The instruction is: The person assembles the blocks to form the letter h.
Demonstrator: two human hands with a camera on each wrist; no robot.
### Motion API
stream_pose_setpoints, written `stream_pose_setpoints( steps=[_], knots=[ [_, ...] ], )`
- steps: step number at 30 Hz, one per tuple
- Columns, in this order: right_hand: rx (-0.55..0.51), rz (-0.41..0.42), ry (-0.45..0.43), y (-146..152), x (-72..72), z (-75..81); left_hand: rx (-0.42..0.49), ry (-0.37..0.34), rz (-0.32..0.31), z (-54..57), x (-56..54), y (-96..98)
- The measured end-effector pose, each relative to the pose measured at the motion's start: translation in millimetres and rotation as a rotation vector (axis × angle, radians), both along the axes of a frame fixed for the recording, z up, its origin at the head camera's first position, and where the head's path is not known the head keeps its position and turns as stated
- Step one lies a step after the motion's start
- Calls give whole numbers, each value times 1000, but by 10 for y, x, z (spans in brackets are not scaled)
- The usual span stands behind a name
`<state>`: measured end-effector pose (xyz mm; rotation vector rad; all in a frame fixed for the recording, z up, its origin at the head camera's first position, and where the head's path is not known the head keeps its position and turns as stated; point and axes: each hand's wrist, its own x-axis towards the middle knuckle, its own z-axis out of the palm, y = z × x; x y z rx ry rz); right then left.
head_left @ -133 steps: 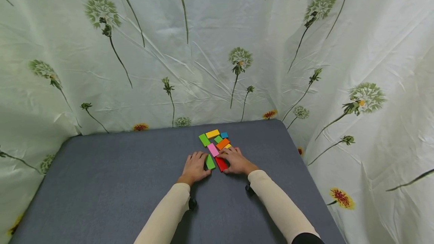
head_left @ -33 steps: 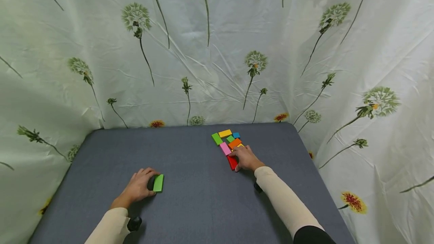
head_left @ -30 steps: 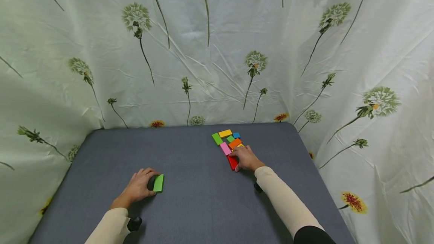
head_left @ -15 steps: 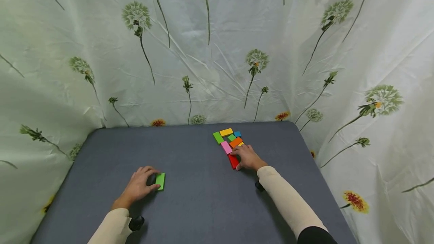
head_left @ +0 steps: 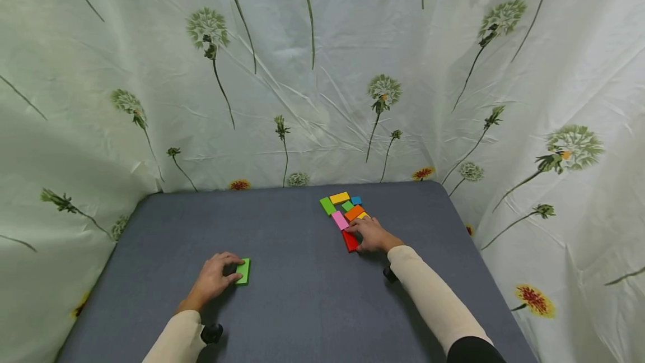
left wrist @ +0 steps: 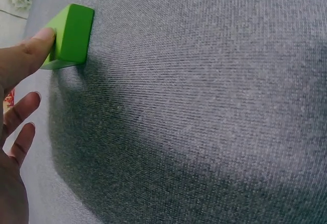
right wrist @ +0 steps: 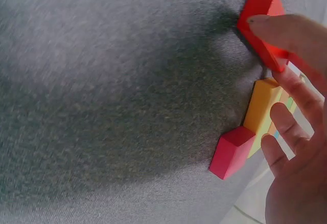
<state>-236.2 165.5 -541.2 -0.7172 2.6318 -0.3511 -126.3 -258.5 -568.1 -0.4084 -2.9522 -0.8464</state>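
A bright green block (head_left: 244, 273) lies flat on the left half of the dark grey table. My left hand (head_left: 211, 278) is at its left edge, with thumb and forefinger touching its upper face; in the left wrist view the thumb lies on the green block (left wrist: 76, 32), other fingers apart from it. On the right, my right hand (head_left: 373, 235) pinches a red block (head_left: 349, 241) between thumb and forefinger, at the near end of a block group. In the right wrist view the thumb covers part of that red block (right wrist: 258, 4).
Beyond the red block lie pink (head_left: 340, 220), orange (head_left: 354, 213), yellow (head_left: 340, 198), blue (head_left: 356, 200) and green (head_left: 327, 206) blocks, packed close. The right wrist view shows another yellow block (right wrist: 261, 104) and a crimson one (right wrist: 232, 153). A flower-print curtain (head_left: 312, 99) hangs behind the table.
Over four seconds my left hand has carried the green block from beside the red one leftward. Lately its thumb and forefinger have shifted from the block's ends onto its top. The right hand stays put.
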Motion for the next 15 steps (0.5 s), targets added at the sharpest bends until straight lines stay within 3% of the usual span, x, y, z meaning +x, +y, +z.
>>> stream_pose_setpoints(
  steps=[6, 15],
  knots=[
    [-58, -38, -25, 10, -19, -22, 21, 1, -4, 5, -21, -14],
    [-137, -58, 34, 43, 50, -76, 28, 36, -21, 19, -19, -6]
  ],
)
